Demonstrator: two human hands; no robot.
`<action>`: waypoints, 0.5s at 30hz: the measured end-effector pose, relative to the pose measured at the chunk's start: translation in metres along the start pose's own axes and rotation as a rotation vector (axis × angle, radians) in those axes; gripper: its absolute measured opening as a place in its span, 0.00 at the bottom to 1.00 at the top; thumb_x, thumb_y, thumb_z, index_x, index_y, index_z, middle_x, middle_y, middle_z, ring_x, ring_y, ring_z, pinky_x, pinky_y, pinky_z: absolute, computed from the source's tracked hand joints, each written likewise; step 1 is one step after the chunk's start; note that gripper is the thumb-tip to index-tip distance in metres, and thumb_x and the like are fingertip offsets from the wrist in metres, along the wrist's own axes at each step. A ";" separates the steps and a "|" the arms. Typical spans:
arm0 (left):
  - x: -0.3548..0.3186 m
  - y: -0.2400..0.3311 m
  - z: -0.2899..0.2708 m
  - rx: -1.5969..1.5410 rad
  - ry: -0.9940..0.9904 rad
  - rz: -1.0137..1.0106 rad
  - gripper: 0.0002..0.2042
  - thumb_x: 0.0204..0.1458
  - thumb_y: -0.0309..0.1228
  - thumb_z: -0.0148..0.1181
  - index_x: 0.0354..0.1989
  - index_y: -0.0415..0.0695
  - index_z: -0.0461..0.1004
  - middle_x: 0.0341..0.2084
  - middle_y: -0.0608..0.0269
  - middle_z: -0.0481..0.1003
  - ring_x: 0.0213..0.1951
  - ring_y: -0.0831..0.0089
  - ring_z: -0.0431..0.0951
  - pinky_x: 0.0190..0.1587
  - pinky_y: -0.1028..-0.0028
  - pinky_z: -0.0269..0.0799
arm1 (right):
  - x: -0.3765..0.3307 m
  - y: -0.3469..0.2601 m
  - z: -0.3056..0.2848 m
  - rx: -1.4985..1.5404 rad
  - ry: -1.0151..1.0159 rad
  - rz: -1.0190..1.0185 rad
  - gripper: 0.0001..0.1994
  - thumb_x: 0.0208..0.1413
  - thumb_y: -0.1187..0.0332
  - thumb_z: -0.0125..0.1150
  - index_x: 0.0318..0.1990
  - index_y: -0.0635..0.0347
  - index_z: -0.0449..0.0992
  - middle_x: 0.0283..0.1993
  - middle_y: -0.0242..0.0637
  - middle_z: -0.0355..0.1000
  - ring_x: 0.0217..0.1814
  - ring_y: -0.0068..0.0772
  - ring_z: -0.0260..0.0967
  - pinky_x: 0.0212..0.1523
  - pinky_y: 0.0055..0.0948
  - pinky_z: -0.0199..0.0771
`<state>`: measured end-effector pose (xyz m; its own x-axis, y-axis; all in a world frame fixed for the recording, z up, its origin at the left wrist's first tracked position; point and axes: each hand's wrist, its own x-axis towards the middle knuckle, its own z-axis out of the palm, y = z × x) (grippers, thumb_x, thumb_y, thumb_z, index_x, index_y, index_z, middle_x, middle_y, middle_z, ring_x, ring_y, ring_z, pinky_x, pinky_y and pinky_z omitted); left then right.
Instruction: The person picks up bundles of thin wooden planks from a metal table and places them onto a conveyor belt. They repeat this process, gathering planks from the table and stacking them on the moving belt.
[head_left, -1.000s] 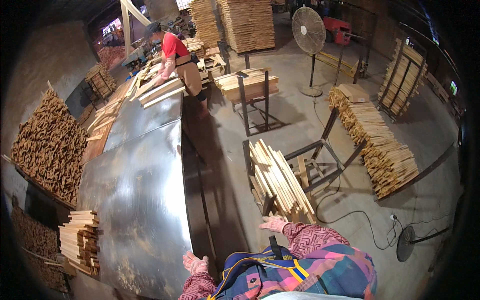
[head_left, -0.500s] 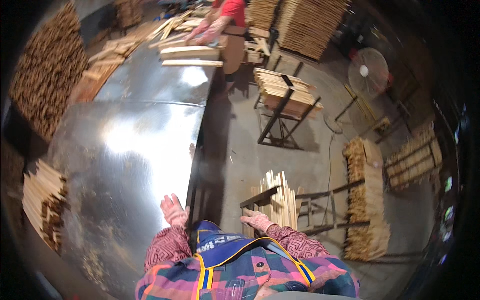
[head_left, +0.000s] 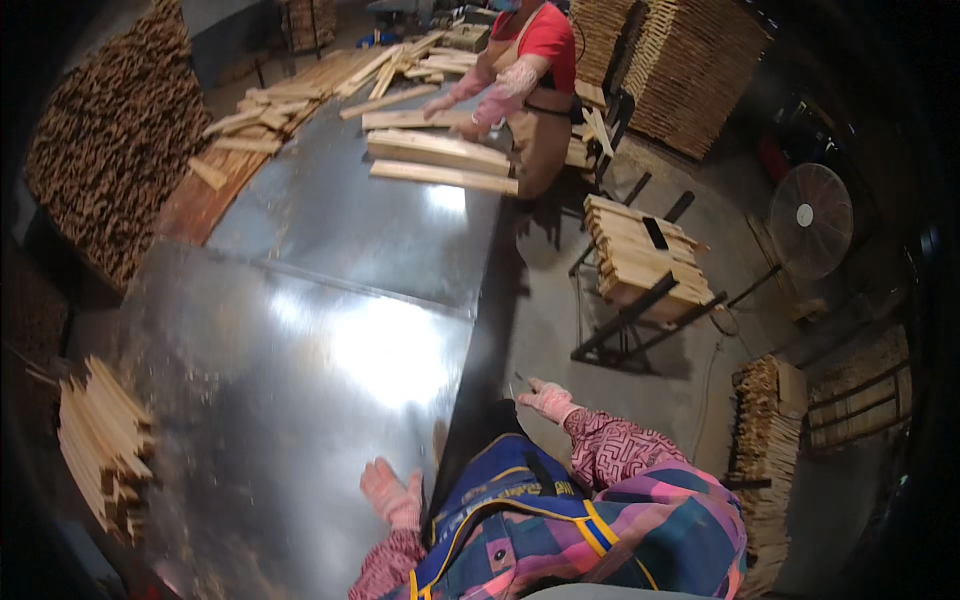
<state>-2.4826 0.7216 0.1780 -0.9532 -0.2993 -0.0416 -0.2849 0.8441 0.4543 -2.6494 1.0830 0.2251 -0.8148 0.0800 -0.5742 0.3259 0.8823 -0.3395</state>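
Note:
My left hand point(head_left: 392, 494), in a pink glove, rests flat on the shiny metal-topped table point(head_left: 330, 340) near its front edge, fingers spread and holding nothing. My right hand point(head_left: 548, 400), also gloved, hangs off the table's right side over the concrete floor, fingers loosely apart and empty. Across the table a person in a red top and apron point(head_left: 530, 80) handles wooden slats point(head_left: 440, 160) with both gloved hands.
A stack of short slats point(head_left: 100, 440) lies at the table's left edge. Dark wood piles point(head_left: 110, 140) stand at far left. A metal stand loaded with slats point(head_left: 640, 260) sits to the right, with a floor fan point(head_left: 810, 220) and more stacked wood point(head_left: 765, 450) beyond.
The view has swung left from the slat racks toward the table. My left hand has settled onto the metal top, and my right hand has moved away from the rack of slats.

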 end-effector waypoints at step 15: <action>0.437 0.287 0.066 -0.214 0.012 0.059 0.28 0.46 0.37 0.69 0.51 0.32 0.67 0.44 0.41 0.71 0.48 0.43 0.69 0.54 0.53 0.64 | 0.462 -0.144 -0.379 -0.137 0.510 -0.288 0.35 0.49 0.47 0.63 0.63 0.55 0.66 0.57 0.55 0.69 0.61 0.57 0.67 0.60 0.45 0.68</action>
<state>-2.9879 0.8620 0.2315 -0.9660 -0.2586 0.0001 -0.1999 0.7470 0.6341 -3.2544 1.1688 0.2910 -0.9994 0.0112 -0.0322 0.0206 0.9505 -0.3102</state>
